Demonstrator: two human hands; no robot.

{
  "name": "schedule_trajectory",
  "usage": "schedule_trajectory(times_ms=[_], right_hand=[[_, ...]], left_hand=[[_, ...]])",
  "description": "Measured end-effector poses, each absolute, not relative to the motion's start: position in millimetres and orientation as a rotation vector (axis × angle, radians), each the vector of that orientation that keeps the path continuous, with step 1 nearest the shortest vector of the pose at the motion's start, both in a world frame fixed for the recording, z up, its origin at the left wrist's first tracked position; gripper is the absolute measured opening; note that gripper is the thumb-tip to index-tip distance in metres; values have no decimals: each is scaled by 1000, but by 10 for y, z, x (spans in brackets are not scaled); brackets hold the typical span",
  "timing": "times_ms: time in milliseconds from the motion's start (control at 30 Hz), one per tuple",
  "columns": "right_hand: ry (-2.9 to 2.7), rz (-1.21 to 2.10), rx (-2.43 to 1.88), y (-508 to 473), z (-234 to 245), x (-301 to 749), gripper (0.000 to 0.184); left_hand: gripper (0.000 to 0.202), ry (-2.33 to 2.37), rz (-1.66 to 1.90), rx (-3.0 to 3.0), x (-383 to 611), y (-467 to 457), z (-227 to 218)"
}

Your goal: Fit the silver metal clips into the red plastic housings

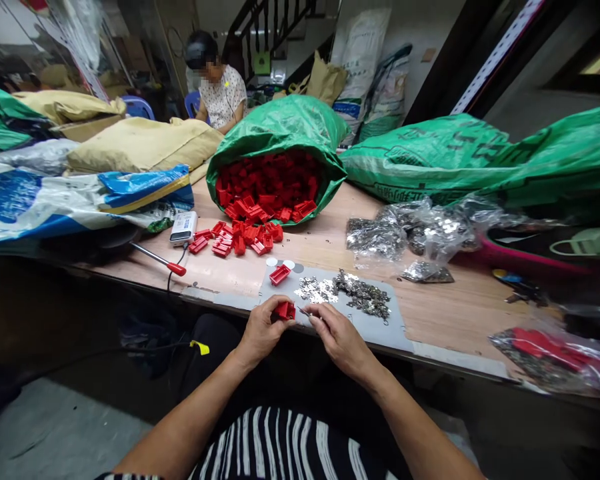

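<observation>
the left hand (263, 328) grips one red plastic clip (285, 310) at the desk (460, 313) edge while the right hand (336, 331) pinches a small metal piece (304, 311) to it, one loose clip (279, 274) lies just beyond, and by the look most work remains, with the green sack (280, 127) full of red clips

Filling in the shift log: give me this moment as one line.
left hand: holds red plastic piece | right hand: fingers pinch small metal part against it | grey mat: metal parts pile, spare red piece

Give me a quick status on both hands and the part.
Left hand pinching red clip. Right hand holding a small metal piece against it. Loose metal pieces beyond; nothing blocking.
</observation>
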State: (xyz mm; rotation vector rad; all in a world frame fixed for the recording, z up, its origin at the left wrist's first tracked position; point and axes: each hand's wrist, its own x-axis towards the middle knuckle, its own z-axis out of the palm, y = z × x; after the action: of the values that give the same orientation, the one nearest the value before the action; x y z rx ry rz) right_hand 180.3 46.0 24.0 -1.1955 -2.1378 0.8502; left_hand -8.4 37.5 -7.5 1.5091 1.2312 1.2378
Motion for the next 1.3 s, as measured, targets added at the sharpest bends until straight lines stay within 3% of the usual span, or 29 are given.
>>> schedule_trajectory(times_ms=[133, 233, 333, 500, 833, 1133, 1300], right_hand=[[-2062, 997, -1183, 326, 264, 1900, 18], [-2041, 1101, -1147, 239, 310, 1915, 27], [-2084, 1150, -1121, 193, 354, 1883, 39], [-2113, 1161, -1090, 172, 384, 1836, 38], [-2122, 1061, -1096, 150, 372, 1833, 35], [-1905, 1312, -1075, 168, 289, 1829, 39], [-1934, 1235, -1099, 142, 282, 1820, 32]], left_hand=[[35, 1081, 1336, 1142, 11, 257, 46], [19, 864, 1289, 751, 85, 183, 166], [23, 662, 1197, 470, 120, 125, 233], [18, 583, 1161, 203, 136, 59, 233], [20, 580, 1128, 36, 203, 7, 254], [21, 605, 1115, 4, 230, -14, 218], [20, 625, 1092, -15, 236, -48, 131]])
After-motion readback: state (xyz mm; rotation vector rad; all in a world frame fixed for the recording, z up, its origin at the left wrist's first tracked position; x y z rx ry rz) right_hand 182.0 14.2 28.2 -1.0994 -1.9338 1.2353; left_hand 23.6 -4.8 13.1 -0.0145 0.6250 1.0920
